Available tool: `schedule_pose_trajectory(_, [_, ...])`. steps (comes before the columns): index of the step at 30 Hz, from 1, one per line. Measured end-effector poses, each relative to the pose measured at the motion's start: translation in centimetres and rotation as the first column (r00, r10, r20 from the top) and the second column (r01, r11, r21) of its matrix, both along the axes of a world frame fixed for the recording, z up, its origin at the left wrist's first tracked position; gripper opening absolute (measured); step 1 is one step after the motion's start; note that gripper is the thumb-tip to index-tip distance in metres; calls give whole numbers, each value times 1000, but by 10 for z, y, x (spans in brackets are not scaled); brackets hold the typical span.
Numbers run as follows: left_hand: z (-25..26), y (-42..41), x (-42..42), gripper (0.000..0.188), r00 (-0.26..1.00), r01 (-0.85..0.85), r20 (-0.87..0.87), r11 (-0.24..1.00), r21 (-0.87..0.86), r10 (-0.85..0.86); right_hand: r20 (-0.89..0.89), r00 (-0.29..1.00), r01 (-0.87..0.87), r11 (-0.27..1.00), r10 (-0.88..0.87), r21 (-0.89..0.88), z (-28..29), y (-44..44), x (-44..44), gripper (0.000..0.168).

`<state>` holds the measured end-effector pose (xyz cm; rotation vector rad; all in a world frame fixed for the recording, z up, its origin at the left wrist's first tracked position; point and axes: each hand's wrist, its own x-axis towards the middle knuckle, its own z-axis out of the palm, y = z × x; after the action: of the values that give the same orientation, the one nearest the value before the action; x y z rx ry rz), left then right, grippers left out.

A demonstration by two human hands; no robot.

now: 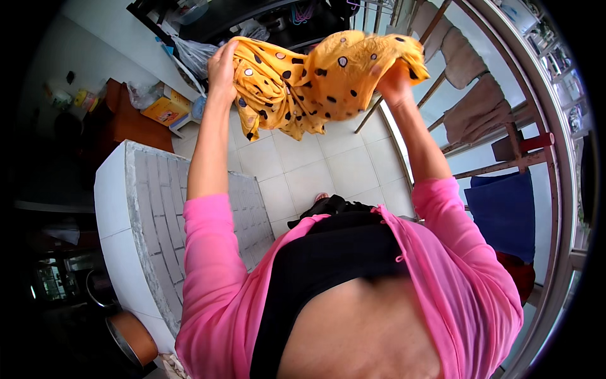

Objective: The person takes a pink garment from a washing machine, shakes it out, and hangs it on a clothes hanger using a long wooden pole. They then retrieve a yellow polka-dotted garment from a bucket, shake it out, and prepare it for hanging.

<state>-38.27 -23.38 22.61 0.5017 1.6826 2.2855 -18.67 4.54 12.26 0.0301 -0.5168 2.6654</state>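
Observation:
Both arms reach out in front of me and hold up a yellow spotted cloth [338, 78], which looks like a garment. My left hand [222, 71] grips its bunched left end, with the thumb along the top edge. At the other end, my right hand [396, 81] is partly covered by the fabric and holds it near the edge. Between the hands the cloth hangs in folds above the tiled floor [307, 166]. Its right part is slightly blurred.
To the right, brownish cloths [478, 106] and a blue cloth [502, 213] hang on rusty metal bars beside the window frame. A low brick-patterned wall [161, 208] stands at left. Beyond it are a yellow box [168, 108] and plastic bags. A dark shelf [227, 16] is ahead.

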Motion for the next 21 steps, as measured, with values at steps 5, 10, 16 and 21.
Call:
schedule_pose_trajectory(5, [9,1,14,31,977,87,-170,966,-243,-131,198,954,-238,971,228,30,26,-61,-2,81])
schedule_pose_trajectory(10, [-10,23,64,71,777,-67,-434,625,-778,-456,85,964,-255,966,251,44,59,-75,-10,43])
schedule_pose_trajectory(16, [-29,12,61,23,757,178,-325,657,-732,-567,235,972,-94,918,1,384,57,-58,-6,36])
schedule_pose_trajectory(21, [-4,-28,10,11,965,193,-122,941,-279,-234,364,924,16,964,-115,264,-11,20,35,33])
